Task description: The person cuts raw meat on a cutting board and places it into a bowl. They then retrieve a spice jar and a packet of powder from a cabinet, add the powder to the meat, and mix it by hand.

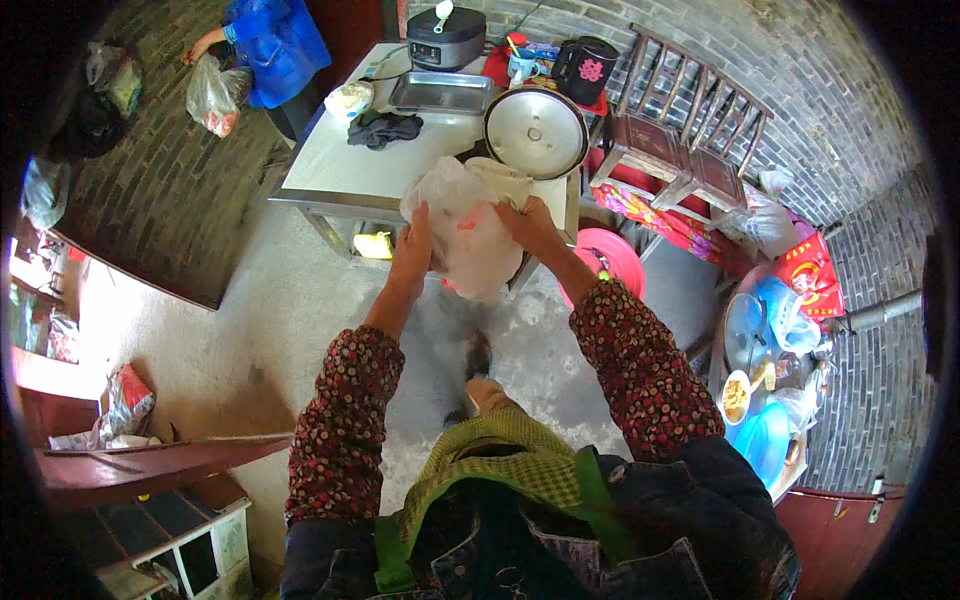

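Between my two hands hangs a whitish translucent plastic bag point(472, 240) with a small red mark, in front of the table's near edge. My left hand point(412, 251) grips its left side, and my right hand point(531, 225) pinches the upper right. What the bag holds, if anything, cannot be made out. Just beyond it, a large round metal lid point(535, 133) with a dark rim lies at the right of the white-topped table point(330, 161). A dark cloth point(384, 130) and a rectangular metal tray point(441, 93) are on the same table.
At the table's back stand a rice cooker point(446, 41), a light-blue mug point(523, 66) and a black kettle point(587, 69). A pink basin point(611, 262) is low at the right, below a wooden chair point(660, 142). Another person in a blue top point(277, 49) stands at the far left.
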`<act>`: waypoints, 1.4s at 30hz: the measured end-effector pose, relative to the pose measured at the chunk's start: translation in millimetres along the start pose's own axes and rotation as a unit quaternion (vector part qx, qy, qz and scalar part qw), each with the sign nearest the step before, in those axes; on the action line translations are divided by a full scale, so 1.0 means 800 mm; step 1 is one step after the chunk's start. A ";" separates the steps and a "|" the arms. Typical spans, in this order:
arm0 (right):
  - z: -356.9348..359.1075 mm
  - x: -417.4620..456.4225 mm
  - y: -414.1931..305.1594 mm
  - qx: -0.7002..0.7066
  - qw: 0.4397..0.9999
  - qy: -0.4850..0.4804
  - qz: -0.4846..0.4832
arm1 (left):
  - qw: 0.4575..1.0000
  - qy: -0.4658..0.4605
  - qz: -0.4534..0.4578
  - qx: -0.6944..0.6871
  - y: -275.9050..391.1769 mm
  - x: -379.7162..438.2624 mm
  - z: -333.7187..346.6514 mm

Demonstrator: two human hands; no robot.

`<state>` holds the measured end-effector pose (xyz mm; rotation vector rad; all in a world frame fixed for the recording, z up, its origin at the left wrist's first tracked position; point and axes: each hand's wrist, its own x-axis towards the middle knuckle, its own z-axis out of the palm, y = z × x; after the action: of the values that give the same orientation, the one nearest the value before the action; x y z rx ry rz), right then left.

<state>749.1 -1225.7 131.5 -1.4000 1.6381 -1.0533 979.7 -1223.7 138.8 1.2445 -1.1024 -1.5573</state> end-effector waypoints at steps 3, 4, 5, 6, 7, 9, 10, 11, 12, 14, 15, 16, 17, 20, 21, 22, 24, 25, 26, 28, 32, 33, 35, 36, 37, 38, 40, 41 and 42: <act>0.001 0.050 -0.007 -0.007 0.999 -0.002 -0.041 | 1.000 0.003 -0.014 0.019 -0.004 0.076 -0.005; -0.007 0.066 -0.014 -0.008 0.997 0.010 -0.073 | 0.998 -0.002 -0.029 0.050 0.009 0.095 0.001; -0.009 0.083 -0.014 0.023 0.996 0.025 -0.085 | 0.996 -0.007 -0.043 0.082 0.019 0.108 0.005; -0.007 0.092 -0.011 0.053 0.994 0.038 -0.092 | 0.991 -0.012 -0.063 0.113 0.024 0.118 0.009; -0.007 0.106 -0.006 0.084 0.990 0.052 -0.098 | 0.992 -0.009 -0.059 0.113 0.026 0.136 0.012; -0.006 0.147 0.021 0.096 0.989 0.050 -0.096 | 0.993 -0.003 -0.054 0.109 0.024 0.175 0.018; -0.008 0.167 0.032 0.062 0.986 0.066 -0.139 | 0.993 0.000 -0.053 0.104 0.022 0.193 0.022; -0.011 0.182 0.044 0.037 0.989 0.063 -0.131 | 0.993 -0.001 -0.061 0.100 0.019 0.211 0.026; -0.010 0.195 0.047 0.012 0.991 0.055 -0.124 | 0.993 0.004 -0.071 0.095 0.013 0.223 0.025; -0.017 0.201 0.030 -0.002 1.000 0.005 -0.021 | 0.993 0.024 -0.084 0.084 -0.004 0.236 0.025; -0.023 0.204 0.029 -0.004 1.000 -0.011 0.024 | 0.993 0.033 -0.082 0.078 -0.005 0.238 0.032; -0.025 0.209 0.038 0.017 0.998 -0.017 0.050 | 0.993 0.044 -0.079 0.073 -0.005 0.241 0.037; -0.028 0.213 0.047 0.038 0.996 -0.022 0.077 | 0.994 0.041 -0.077 0.070 -0.004 0.242 0.040; -0.045 0.211 0.061 0.024 0.999 -0.027 -0.032 | 0.993 0.028 -0.079 0.078 0.007 0.247 0.035; -0.050 0.200 0.045 -0.032 0.999 0.035 -0.008 | 0.991 0.020 -0.089 0.093 0.012 0.247 0.026; -0.059 0.183 0.023 -0.091 0.991 0.100 0.014 | 0.990 0.008 -0.097 0.105 0.013 0.247 0.019; -0.087 0.154 -0.012 -0.138 0.970 0.193 0.043 | 0.992 -0.017 -0.085 0.093 0.016 0.251 0.022; -0.084 0.148 -0.032 -0.130 0.976 0.174 0.020 | 0.993 -0.029 -0.080 0.087 0.014 0.254 0.021; -0.074 0.146 -0.054 -0.120 0.982 0.149 -0.005 | 0.994 -0.025 -0.066 0.083 0.011 0.255 0.019; -0.043 0.159 -0.077 -0.102 0.988 0.073 -0.092 | 0.996 -0.028 -0.039 0.070 0.011 0.257 0.022; 0.031 0.211 -0.013 -0.224 0.949 -0.128 -0.180 | 0.985 -0.099 -0.018 0.143 0.037 0.260 0.020; 0.042 0.214 0.021 -0.251 0.943 -0.149 -0.162 | 0.978 -0.111 -0.005 0.175 0.038 0.265 0.020; 0.055 0.213 0.059 -0.307 0.924 -0.203 -0.106 | 0.980 -0.124 -0.008 0.156 0.038 0.268 0.014; 0.049 0.209 0.065 -0.338 0.908 -0.238 -0.071 | 0.987 -0.120 -0.022 0.102 0.040 0.267 0.012; 0.048 0.207 0.072 -0.369 0.888 -0.272 -0.036 | 0.991 -0.117 -0.035 0.048 0.039 0.267 0.009; 0.051 0.209 0.079 -0.397 0.867 -0.301 -0.032 | 0.991 -0.117 -0.045 0.040 0.036 0.268 0.004; 0.045 0.217 0.077 -0.456 0.818 -0.351 -0.022 | 0.990 -0.124 -0.061 0.019 0.034 0.270 0.002; 0.054 0.222 0.103 -0.443 0.847 -0.279 -0.087 | 0.990 -0.126 -0.069 0.007 0.033 0.270 0.003; 0.070 0.222 0.147 -0.429 0.870 -0.195 -0.142 | 0.987 -0.139 -0.077 0.000 0.040 0.270 0.008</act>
<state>727.7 -1399.7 -1.6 -2.2980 1.6707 -0.0822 941.9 -1437.3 116.8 1.1592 -1.2007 -1.8922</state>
